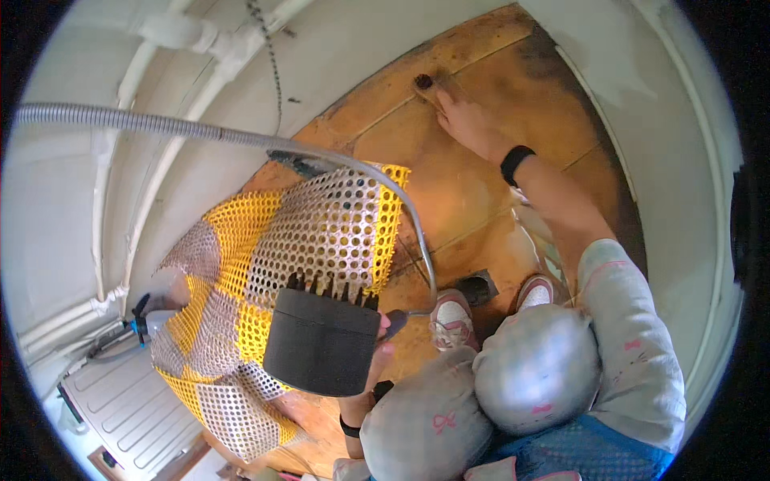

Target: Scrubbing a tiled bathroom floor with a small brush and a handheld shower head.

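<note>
My right hand (pixel 469 123), with a dark band at the wrist, reaches down to the brown tiled floor (pixel 475 198). Its blurred fingers are beside a small dark round thing (pixel 424 82); I cannot tell whether they grip it. Near my knees, my left hand (pixel 379 358) is closed around a dark handle (pixel 394 324), where a grey flexible shower hose (pixel 421 231) ends. A black blocky head (pixel 322 343) with a row of dark prongs hides much of that hand. Behind it is a perforated yellow and pale mat (pixel 325 222), wet and folded.
White pipes (pixel 174 144) and a bead chain (pixel 274 66) run along the left wall. A ridged white panel (pixel 135 415) stands at lower left. Between my shoes (pixel 454 318) is a square dark floor opening (pixel 478 287). A pale wall (pixel 674 180) bounds the right.
</note>
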A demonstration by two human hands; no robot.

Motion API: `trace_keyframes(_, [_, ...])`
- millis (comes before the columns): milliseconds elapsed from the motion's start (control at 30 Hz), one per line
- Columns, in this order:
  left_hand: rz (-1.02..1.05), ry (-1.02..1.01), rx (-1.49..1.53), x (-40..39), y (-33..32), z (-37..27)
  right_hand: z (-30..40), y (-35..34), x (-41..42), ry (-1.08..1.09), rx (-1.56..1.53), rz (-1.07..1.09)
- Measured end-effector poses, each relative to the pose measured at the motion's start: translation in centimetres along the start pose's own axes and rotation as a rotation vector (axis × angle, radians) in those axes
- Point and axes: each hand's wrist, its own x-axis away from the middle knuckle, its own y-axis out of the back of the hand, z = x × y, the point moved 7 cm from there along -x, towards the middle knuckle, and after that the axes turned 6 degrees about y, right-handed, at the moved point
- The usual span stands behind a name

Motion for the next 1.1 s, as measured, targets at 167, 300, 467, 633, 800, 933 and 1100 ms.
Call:
trace_keyframes(167, [-0.137, -0.059, -0.257, 1.6, 3.0, 0.3, 8.4, -1.8, -4.4, 0.049, -0.155, 0.115])
trace_keyframes(300, [-0.155, -0.123, -0.195, 1.4, 3.7, 1.0, 9.9, -7.2, -5.1, 0.167, -0.125, 0.251])
trace_keyframes(467, [-0.160, -0.187, -0.101, 1.0, 2.4, -0.1, 9.0, -4.9, -1.5, 0.369, -0.100, 0.161])
trace_keyframes(633, [-0.197, -0.087, 0.016, -0.5, 1.0, -0.8, 0.6, 1.3, 3.0, 0.033, -0.138, 0.147])
trace_keyframes(800, [-0.121, -0.183, 0.175, -1.2, -0.3, -1.3, -10.4, 1.9, 4.9, -0.217, -0.089, -0.183])
trace_keyframes(933, [-0.089, -0.183, 0.194, -0.8, 0.2, -0.5, -6.5, 1.4, 4.7, -0.208, 0.006, -0.159])
trace_keyframes(1100, [-0.117, -0.169, 0.204, -0.6, -0.1, -1.0, 3.7, -3.4, 5.5, 0.159, -0.096, 0.062])
